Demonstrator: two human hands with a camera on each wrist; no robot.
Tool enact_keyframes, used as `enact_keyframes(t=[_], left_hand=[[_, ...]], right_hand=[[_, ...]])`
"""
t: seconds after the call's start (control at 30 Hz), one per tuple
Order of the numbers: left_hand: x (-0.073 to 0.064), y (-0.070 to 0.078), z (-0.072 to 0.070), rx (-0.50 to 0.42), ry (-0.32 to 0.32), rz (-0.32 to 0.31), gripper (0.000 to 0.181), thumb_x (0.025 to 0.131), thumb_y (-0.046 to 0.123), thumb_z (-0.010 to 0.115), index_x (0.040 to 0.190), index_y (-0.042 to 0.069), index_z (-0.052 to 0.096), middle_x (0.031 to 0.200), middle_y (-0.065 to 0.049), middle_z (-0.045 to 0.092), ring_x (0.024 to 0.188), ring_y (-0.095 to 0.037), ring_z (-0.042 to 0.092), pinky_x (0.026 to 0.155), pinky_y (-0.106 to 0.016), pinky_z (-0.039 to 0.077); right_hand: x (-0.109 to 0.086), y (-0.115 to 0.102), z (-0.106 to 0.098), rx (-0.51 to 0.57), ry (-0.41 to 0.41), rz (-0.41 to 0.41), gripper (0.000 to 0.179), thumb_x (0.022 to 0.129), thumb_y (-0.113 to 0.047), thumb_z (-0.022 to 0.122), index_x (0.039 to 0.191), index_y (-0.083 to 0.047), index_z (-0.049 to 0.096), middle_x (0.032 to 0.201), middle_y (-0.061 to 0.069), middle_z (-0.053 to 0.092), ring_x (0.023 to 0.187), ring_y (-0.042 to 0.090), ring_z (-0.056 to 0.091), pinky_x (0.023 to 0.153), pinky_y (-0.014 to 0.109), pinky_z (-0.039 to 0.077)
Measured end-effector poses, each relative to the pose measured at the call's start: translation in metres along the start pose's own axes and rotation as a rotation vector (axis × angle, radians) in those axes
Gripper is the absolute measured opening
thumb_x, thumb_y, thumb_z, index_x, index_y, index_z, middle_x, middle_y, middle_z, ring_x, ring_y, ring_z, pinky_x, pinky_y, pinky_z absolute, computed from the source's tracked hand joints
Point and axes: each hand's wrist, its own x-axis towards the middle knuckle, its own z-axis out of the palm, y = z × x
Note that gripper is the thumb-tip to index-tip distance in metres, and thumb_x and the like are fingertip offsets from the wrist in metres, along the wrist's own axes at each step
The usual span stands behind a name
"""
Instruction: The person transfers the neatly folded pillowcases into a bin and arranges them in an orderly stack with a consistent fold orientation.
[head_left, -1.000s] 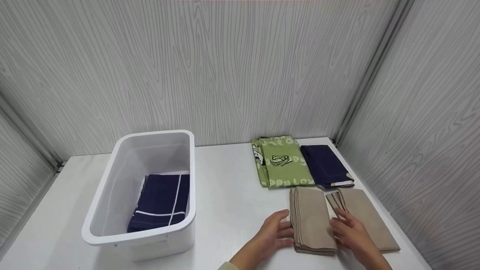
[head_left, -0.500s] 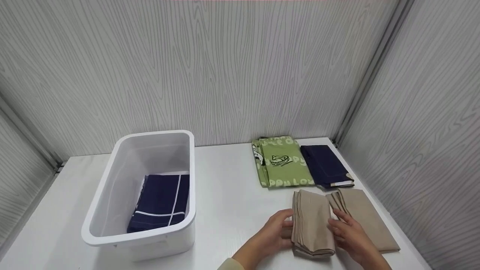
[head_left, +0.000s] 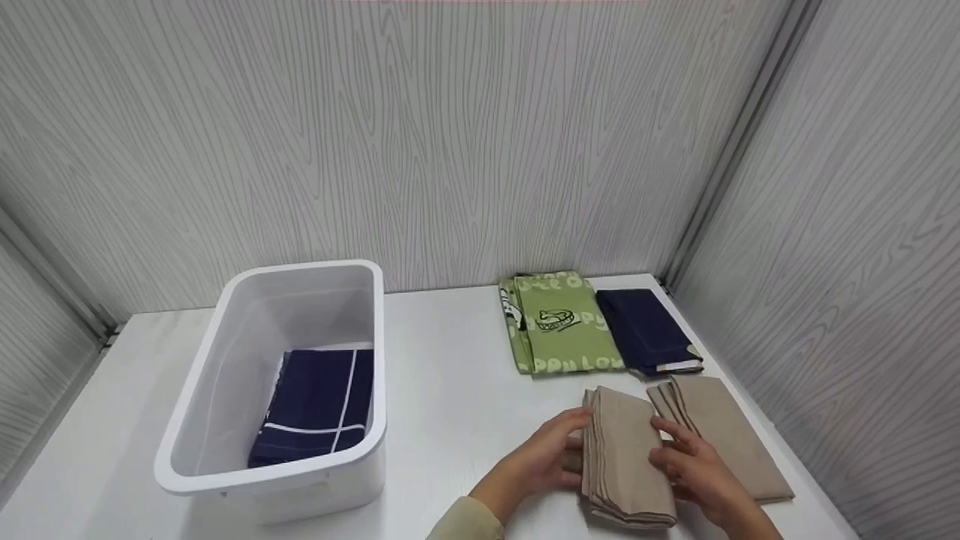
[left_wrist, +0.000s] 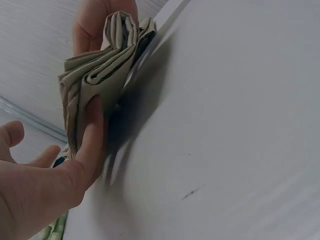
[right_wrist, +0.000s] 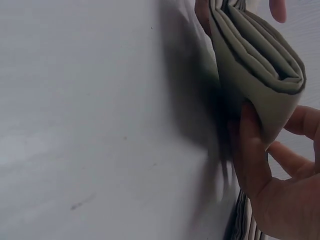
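Note:
A folded beige cloth [head_left: 628,457] is between my two hands, raised off the table, with a shadow under it in both wrist views. My left hand [head_left: 541,459] grips its left edge, where the layered folds show. On the opposite edge my right hand [head_left: 699,469] holds it, some fingers hidden underneath. In the left wrist view, fingers [left_wrist: 91,135] reach below the cloth [left_wrist: 107,70]. The right wrist view has fingers [right_wrist: 250,150] supporting the cloth's rolled end [right_wrist: 270,75] from beneath. Another folded beige cloth [head_left: 731,435] lies just right of my right hand.
At the left stands a white plastic tub [head_left: 379,337], with a folded navy cloth [head_left: 315,397] with white lines inside. Behind my hands lie a green printed cloth [head_left: 566,330] and a folded navy cloth [head_left: 649,330]. Wood-grain panels [head_left: 450,150] enclose the white table [head_left: 442,382].
The held beige cloth has come up off the table and shifted slightly toward me, its near end tilting. Both hands have closed in on its edges. The view has shifted slightly.

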Motion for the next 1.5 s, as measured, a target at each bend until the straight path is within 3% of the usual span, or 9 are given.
enact_keyframes(t=[0.27,0.47,0.57,0.77,0.87,1.03,1.17,1.37,1.5], left_hand=[[0.007,0.004,-0.003,0.02,-0.037,-0.016,0.054,0.1,0.038,0.055,0.15,0.024,0.044,0.132,-0.019,0.054,0.118,-0.041,0.059,0.091,-0.057,0.053],[0.014,0.006,-0.002,0.076,-0.019,-0.021,0.053,0.097,0.029,0.059,0.149,0.026,0.048,0.142,-0.017,0.047,0.114,-0.05,0.058,0.083,-0.062,0.054],[0.016,0.006,-0.003,0.192,-0.004,0.016,0.052,0.094,0.021,0.063,0.145,0.025,0.052,0.142,-0.017,0.047,0.11,-0.047,0.06,0.079,-0.061,0.055],[0.019,0.003,-0.003,0.555,0.067,0.242,0.049,0.085,0.014,0.075,0.132,0.018,0.064,0.138,-0.015,0.057,0.12,-0.032,0.058,0.092,-0.048,0.055],[0.019,0.003,-0.004,0.644,0.11,0.296,0.046,0.081,0.011,0.077,0.126,0.017,0.067,0.131,-0.012,0.062,0.117,-0.028,0.058,0.093,-0.041,0.054],[0.015,0.011,-0.006,0.611,0.123,0.281,0.046,0.079,0.004,0.076,0.122,0.016,0.068,0.112,-0.011,0.062,0.092,-0.022,0.061,0.071,-0.039,0.058],[0.005,0.022,-0.01,0.57,0.114,0.259,0.046,0.08,0.003,0.073,0.124,0.016,0.066,0.108,-0.012,0.06,0.077,-0.023,0.066,0.057,-0.039,0.059],[-0.009,0.042,-0.015,0.662,0.151,0.334,0.046,0.08,0.003,0.073,0.124,0.014,0.066,0.108,-0.012,0.061,0.081,-0.019,0.062,0.061,-0.034,0.058],[-0.017,0.051,-0.019,0.701,0.184,0.351,0.046,0.079,0.005,0.075,0.124,0.015,0.067,0.11,-0.011,0.062,0.088,-0.019,0.06,0.065,-0.032,0.056]], right_hand=[[0.001,0.0,-0.002,-0.012,-0.03,-0.006,0.071,0.091,-0.015,0.067,0.154,-0.011,0.035,0.134,0.016,0.049,0.089,0.02,0.061,0.073,0.037,0.057],[0.002,0.0,-0.002,-0.001,-0.055,-0.016,0.072,0.09,-0.013,0.067,0.154,-0.01,0.034,0.133,0.015,0.05,0.085,0.017,0.061,0.071,0.036,0.057],[0.003,0.0,-0.002,0.008,-0.09,-0.043,0.074,0.09,-0.011,0.067,0.155,-0.009,0.032,0.129,0.014,0.052,0.084,0.016,0.061,0.071,0.036,0.057],[0.002,0.0,0.0,0.005,-0.12,-0.078,0.077,0.087,-0.006,0.066,0.155,-0.007,0.03,0.135,0.022,0.047,0.09,0.019,0.064,0.074,0.04,0.059],[0.001,-0.002,0.0,0.003,-0.113,-0.091,0.077,0.087,-0.005,0.067,0.155,-0.007,0.03,0.141,0.025,0.042,0.092,0.021,0.064,0.075,0.041,0.059],[0.001,-0.008,0.003,0.007,-0.099,-0.109,0.076,0.086,-0.004,0.067,0.154,-0.009,0.033,0.146,0.025,0.037,0.098,0.022,0.062,0.078,0.043,0.059],[0.001,-0.018,0.008,0.01,-0.134,-0.133,0.077,0.088,-0.004,0.066,0.156,-0.01,0.03,0.148,0.024,0.034,0.099,0.022,0.062,0.078,0.045,0.059],[-0.001,-0.038,0.017,0.008,-0.182,-0.191,0.075,0.09,-0.005,0.065,0.156,-0.01,0.03,0.147,0.024,0.034,0.099,0.023,0.062,0.078,0.046,0.059],[-0.001,-0.048,0.024,0.0,-0.192,-0.211,0.075,0.089,-0.003,0.065,0.155,-0.009,0.031,0.146,0.024,0.034,0.098,0.023,0.061,0.078,0.046,0.059]])
